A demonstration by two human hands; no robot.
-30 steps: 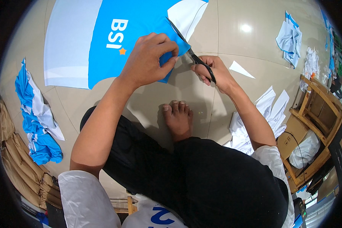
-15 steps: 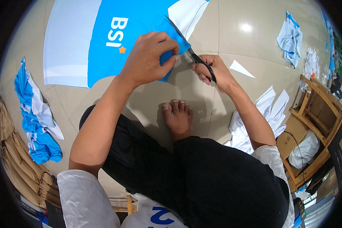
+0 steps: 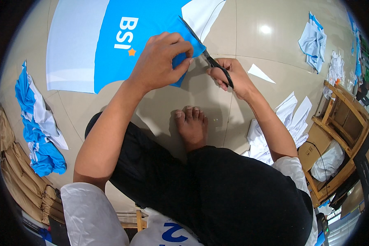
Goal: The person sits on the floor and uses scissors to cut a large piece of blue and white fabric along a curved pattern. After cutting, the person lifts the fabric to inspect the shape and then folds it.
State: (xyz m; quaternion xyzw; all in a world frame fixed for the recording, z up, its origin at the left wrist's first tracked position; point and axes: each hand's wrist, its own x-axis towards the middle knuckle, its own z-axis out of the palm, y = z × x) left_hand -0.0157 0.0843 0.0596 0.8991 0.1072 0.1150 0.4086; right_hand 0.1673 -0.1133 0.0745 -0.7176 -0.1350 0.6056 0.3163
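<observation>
Blue-and-white fabric panel [image 3: 158, 18] lies spread on the tiled floor [image 3: 254, 41], beyond and to the left of the left fingers; its near right corner reaches the gap between the two hands. White lettering and an orange star [image 3: 131, 52] are noted left of the left fingers.

Left hand [image 3: 164, 59]: fingers curled over the near part of the panel, forefinger and thumb tips drawn close together. Whether cloth is pinched between them cannot be told.

Right hand [image 3: 231, 78]: fingers wrapped around the handles of black scissors [image 3: 209, 58]. One blade lies across the blue cloth, ahead of the right fingers and just right of the left ones, its point near a white piece [image 3: 199, 18]. The other blade cannot be made out.

Surroundings: a white triangular scrap [image 3: 260, 74] lies just right of the right fingers; a heap of white cloth [image 3: 258, 137] lies nearer the body, under the right forearm; a bare foot [image 3: 192, 127] rests below the left fingers.

Comparison with one second earlier: grip and scissors position essentially unchanged. Panel, left hand and foot appear marginally higher in view, the whole scene having shifted slightly together. No lengthening of a cut is discernible.
</observation>
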